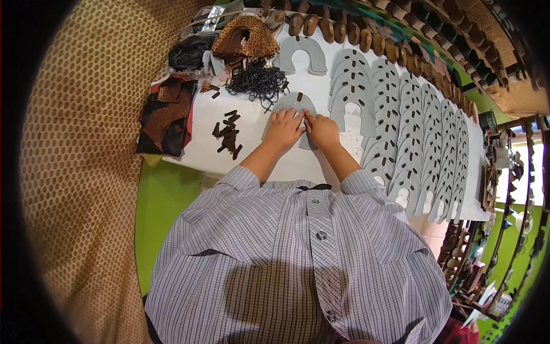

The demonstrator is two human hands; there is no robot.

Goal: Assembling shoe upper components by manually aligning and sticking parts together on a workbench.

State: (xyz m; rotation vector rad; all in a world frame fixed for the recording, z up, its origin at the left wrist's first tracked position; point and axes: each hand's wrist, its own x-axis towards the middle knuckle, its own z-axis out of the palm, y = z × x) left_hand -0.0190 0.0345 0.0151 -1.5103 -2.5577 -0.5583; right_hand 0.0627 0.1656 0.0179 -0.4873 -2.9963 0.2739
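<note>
A grey U-shaped piece (293,102) lies on the white table in front of me, with a small dark brown tab near the top of its curve. My left hand (284,129) rests on its left side, fingers laid forward and slightly apart. Against its right side is my right hand (322,131), fingers curled and the thumb and forefinger close together by the left fingertips. Whatever sits between those fingertips is too small to make out. Left of my hands, several dark brown strips (228,136) lie in a loose pile.
To the right, overlapping rows of grey U-shaped pieces (387,114) cover the table (197,146). Another grey piece (317,53) lies farther back. Wooden shoe lasts (326,30) line the far edge. Black cords (258,82), leopard-print material (247,37) and brown-black scraps (163,117) sit at left.
</note>
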